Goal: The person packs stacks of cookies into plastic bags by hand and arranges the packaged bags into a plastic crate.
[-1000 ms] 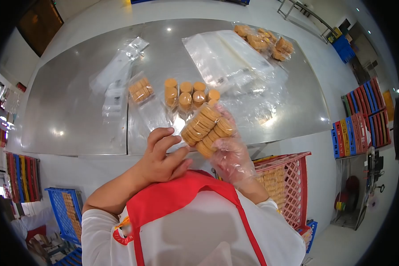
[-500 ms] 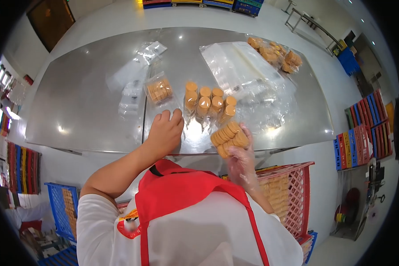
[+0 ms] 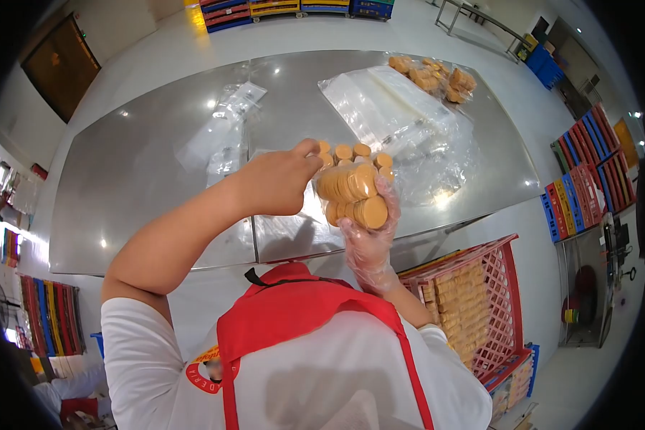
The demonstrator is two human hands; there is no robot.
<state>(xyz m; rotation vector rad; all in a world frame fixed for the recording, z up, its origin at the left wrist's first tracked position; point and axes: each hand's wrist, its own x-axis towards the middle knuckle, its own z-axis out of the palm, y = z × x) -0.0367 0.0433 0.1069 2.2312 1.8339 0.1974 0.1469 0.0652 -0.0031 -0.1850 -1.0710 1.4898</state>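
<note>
My right hand (image 3: 369, 251), in a clear plastic glove, holds a pack of round biscuits (image 3: 351, 192) near the table's front edge; two rows of biscuits show. My bare left hand (image 3: 276, 180) is just left of the pack, fingers curled together beside the leftmost of the upright biscuit stacks (image 3: 362, 150). Whatever those fingers pinch, if anything, is hidden. The stacks stand in clear wrap behind the held pack, which partly covers them. Flat clear bags (image 3: 229, 129) lie beyond my left forearm, and a pile of larger clear bags (image 3: 387, 107) lies to the right.
Bagged biscuits (image 3: 437, 77) sit at the back right of the steel table (image 3: 143, 143). A red crate (image 3: 505, 308) with biscuit packs stands at my right side. Coloured crates (image 3: 591, 150) are stacked farther right. Part of another person (image 3: 79, 387) shows at the lower left.
My left hand has moved up and right to the stacks, fingers curled. My right hand has tilted the pack and brought it closer to them. The small biscuit pack on the left is no longer visible.
</note>
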